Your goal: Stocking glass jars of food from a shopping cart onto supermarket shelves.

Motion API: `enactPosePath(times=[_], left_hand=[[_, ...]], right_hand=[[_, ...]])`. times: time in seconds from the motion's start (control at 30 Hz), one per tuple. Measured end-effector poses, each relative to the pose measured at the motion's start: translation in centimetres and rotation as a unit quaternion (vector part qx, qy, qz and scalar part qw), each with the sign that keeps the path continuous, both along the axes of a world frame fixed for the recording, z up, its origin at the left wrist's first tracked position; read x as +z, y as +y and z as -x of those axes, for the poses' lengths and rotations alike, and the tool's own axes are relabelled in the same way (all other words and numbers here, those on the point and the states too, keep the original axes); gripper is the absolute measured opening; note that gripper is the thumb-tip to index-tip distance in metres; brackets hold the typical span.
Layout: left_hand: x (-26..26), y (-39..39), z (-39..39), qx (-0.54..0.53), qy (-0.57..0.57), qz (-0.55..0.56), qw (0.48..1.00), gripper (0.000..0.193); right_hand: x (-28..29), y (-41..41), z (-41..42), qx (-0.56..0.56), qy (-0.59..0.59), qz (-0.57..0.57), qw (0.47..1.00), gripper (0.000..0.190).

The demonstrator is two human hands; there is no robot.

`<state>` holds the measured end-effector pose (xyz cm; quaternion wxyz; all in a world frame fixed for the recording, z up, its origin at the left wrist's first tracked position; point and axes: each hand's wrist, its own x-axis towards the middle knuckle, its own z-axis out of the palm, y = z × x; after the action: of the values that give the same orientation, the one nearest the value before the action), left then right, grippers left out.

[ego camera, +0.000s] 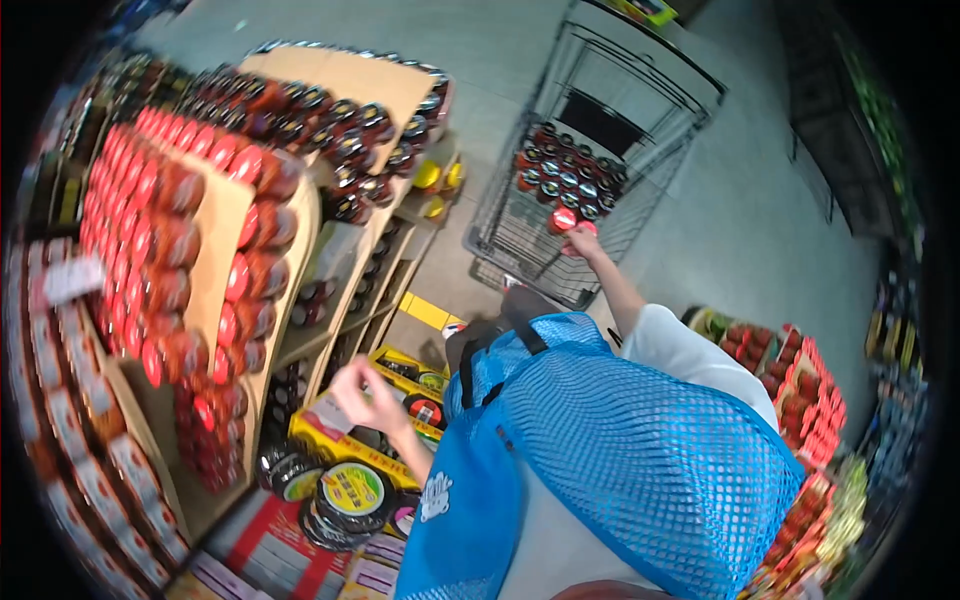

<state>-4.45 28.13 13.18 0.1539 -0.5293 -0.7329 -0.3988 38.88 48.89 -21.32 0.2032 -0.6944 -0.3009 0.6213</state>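
My right hand (582,241) reaches into a wire shopping cart (517,247), its fingers on a red-lidded jar (562,220) beside a second red lid. Just past it, rows of dark-lidded jars (570,176) stand together in the cart. My left hand (363,394) is raised over a yellow carton (352,446) of round packs, its fingers curled; blur hides whether anything is between them. Left of it, red-lidded jars (176,289) fill a wooden display shelf (289,300). Black-lidded jars (352,146) are piled on the shelf behind.
Stacked round tubs (352,491) stand low at the left near my body. A yellow floor strip (431,311) lies between the shelf and the cart. At right are a display of red-lidded goods (806,390) and a dark rack (832,127). A blue mesh vest (637,435) covers my torso.
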Motion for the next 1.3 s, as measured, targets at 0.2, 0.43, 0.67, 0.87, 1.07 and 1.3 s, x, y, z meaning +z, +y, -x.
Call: enactPosePath(times=[0.2, 0.43, 0.67, 0.87, 1.07, 1.3], left_hand=[[-1.8, -0.3, -11.4, -0.289, -0.146, 0.295, 0.899, 0.027], [-1.3, -0.4, -10.8, -0.264, -0.126, 0.390, 0.873, 0.020], [-0.5, 0.5, -9.5, -0.189, -0.186, 0.452, 0.852, 0.018], [-0.5, 1.8, -10.5, -0.160, -0.233, 0.479, 0.831, 0.020], [-1.7, 2.1, -12.0, -0.223, -0.213, 0.581, 0.753, 0.028], [-3.2, 6.9, -15.1, -0.290, -0.216, 0.591, 0.721, 0.088]], right_hand=[[-4.0, 0.8, -0.4, 0.280, -0.353, -0.006, 0.893, 0.048], [-7.0, 0.6, 2.0, 0.208, -0.385, -0.017, 0.899, 0.070], [-10.1, 3.9, 2.0, 0.216, -0.453, -0.054, 0.863, 0.077], [-9.4, 6.5, 1.1, 0.343, -0.451, 0.014, 0.824, 0.081], [-9.6, 6.0, 0.3, 0.291, -0.379, 0.035, 0.878, 0.100], [-3.0, 4.4, 0.3, 0.275, -0.215, 0.016, 0.937, 0.095]])
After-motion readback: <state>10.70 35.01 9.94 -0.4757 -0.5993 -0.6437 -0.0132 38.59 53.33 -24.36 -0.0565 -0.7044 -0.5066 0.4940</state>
